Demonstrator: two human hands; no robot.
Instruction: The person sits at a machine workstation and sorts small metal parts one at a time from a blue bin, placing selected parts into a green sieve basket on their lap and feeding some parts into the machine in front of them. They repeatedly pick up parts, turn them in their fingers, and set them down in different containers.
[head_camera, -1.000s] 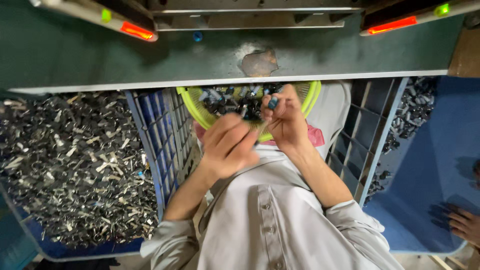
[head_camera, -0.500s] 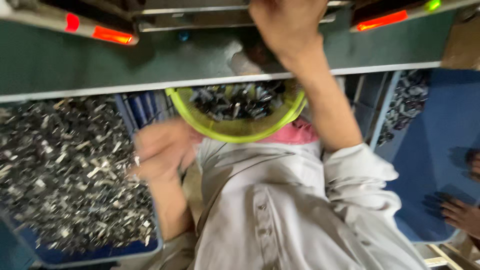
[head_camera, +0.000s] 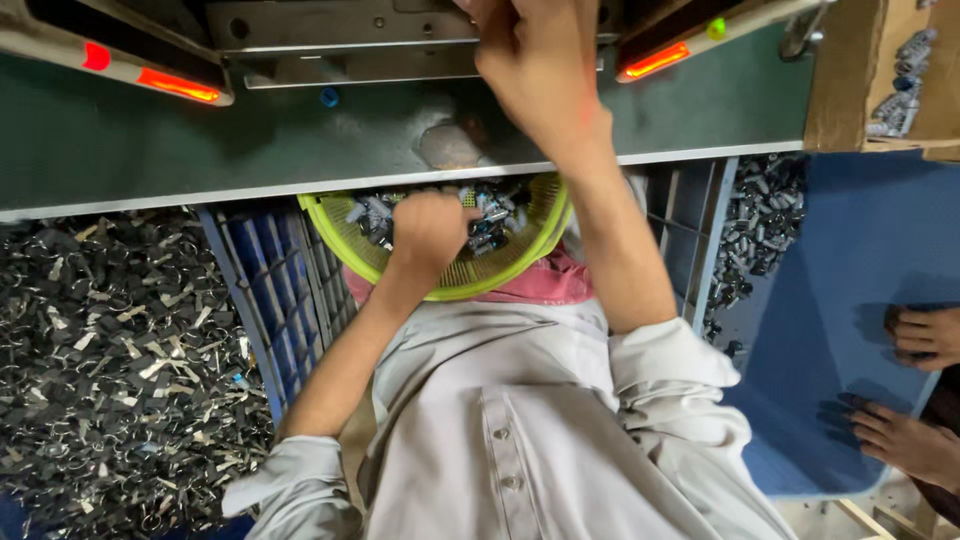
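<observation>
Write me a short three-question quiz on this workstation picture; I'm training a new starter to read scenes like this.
1. True or false: the left hand is inside the yellow-green basket of small metal parts.
2. Where is the right hand?
A. Resting on the blue tub
B. Up at the machine above the green table edge
C. In the crate of dark scrap pieces
3. Fill in: the crate at the person's left is full of dark ____ pieces.

Key
1. True; it is closed among the parts.
2. B
3. scrap
</observation>
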